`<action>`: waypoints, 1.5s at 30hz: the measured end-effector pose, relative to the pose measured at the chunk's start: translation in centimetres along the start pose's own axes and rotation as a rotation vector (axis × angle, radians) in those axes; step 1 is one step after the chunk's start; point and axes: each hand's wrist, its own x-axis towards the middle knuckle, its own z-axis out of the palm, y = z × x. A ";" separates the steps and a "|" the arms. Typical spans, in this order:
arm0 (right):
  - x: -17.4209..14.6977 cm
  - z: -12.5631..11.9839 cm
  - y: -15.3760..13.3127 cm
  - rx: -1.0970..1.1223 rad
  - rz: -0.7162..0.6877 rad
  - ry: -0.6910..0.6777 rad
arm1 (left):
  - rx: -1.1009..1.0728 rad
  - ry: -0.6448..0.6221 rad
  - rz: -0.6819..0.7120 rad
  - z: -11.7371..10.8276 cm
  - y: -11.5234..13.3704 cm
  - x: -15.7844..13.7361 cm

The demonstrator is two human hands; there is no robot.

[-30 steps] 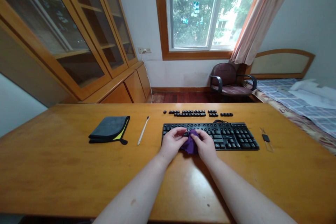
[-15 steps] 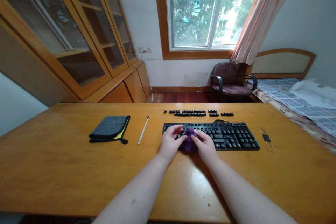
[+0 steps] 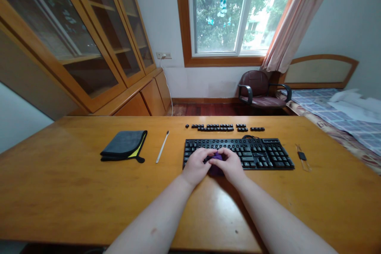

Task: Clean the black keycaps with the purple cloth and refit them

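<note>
Over the near side of one keyboard (image 3: 249, 154), left of its middle: one bunched purple cloth (image 3: 216, 171), grasped between the fingers of the left hand (image 3: 196, 163) and the right hand (image 3: 231, 162). Contents of the folds: cannot tell. For apparent wiping, best to press lightly, rub evenly and turn to fresh folds. On the bench (image 3: 74, 194): one folded grey cloth (image 3: 122, 143) and one white-handled brush (image 3: 162, 147), left; one keycap puller (image 3: 301, 156), right; two rows of loose keycaps (image 3: 218, 129), far, too small for sure counting.
</note>
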 end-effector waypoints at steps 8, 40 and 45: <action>0.4 -0.1 0.5 0.017 0.074 0.013 | 0.013 -0.016 -0.041 0.3 -0.3 -0.1; 0.4 0.1 0.5 0.172 0.065 0.073 | -0.396 0.272 -0.192 0.7 -1.5 0.7; 0.4 -0.1 0.4 0.139 0.045 0.111 | -0.424 0.279 -0.339 0.5 -2.4 1.0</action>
